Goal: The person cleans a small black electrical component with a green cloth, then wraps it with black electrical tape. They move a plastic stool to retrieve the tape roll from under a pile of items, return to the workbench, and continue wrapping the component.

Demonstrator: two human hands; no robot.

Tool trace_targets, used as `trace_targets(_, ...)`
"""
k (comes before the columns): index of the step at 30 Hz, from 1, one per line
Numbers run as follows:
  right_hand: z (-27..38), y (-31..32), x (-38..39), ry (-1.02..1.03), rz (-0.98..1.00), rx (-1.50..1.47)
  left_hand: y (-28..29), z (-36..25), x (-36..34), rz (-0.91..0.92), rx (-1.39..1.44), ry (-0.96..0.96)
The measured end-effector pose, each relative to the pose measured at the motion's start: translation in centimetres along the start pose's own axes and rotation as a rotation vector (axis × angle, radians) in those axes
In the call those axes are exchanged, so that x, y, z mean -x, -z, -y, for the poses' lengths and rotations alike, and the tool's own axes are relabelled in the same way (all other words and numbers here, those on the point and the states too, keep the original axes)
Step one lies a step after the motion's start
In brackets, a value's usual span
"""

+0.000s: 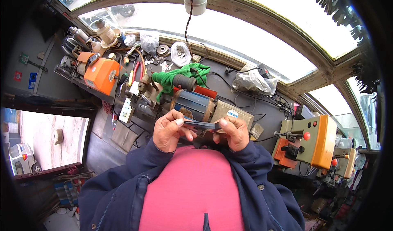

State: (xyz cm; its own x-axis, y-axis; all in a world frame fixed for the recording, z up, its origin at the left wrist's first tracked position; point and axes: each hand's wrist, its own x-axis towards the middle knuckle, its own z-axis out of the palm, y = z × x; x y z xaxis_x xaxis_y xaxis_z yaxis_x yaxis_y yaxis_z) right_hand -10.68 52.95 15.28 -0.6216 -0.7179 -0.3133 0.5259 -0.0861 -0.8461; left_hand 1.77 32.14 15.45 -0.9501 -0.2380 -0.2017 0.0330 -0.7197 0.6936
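A narrow dark strip [201,124], flat and bluish-black, stretches between my two hands in front of my chest. My left hand [168,129] pinches its left end between thumb and fingers. At the other end, the thumb and fingers of my right hand [233,133] close on it; the strip's exact kind does not show. Just beyond the hands lies a blue cylindrical motor [190,104] with rusty ends, joined to a worn beige metal box [232,113]. A green cloth [174,78] drapes over the far side of this machine.
An orange key-cutting machine [102,75] stands at the left of the bench, with pliers [142,70] nearby. To the right is a yellow and beige machine [313,141] with red-knobbed levers. Cables and a clear plastic bag [250,80] lie toward the window; a white lamp holder [195,2] hangs above.
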Motion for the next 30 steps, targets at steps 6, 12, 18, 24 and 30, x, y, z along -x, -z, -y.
trace_targets(6,-0.2,1.0,-0.6,0.108,0.049,-0.407,0.2,0.2,-0.2,-0.005,0.039,0.013)
trace_targets(12,0.7,1.9,-0.6,0.189,0.194,-0.351,0.0,-0.3,-0.1,0.069,-0.182,-0.055)
trace_targets(18,1.0,1.9,-0.7,0.174,0.332,-0.247,0.1,-0.7,-0.3,0.172,-0.074,-0.051)
trace_targets(24,0.6,1.5,-0.8,0.147,0.305,-0.283,0.1,-0.8,-0.3,0.172,-0.019,-0.029)
trace_targets(30,0.6,1.8,-0.9,0.128,0.297,-0.320,0.7,-0.9,-0.2,0.152,-0.170,0.023)
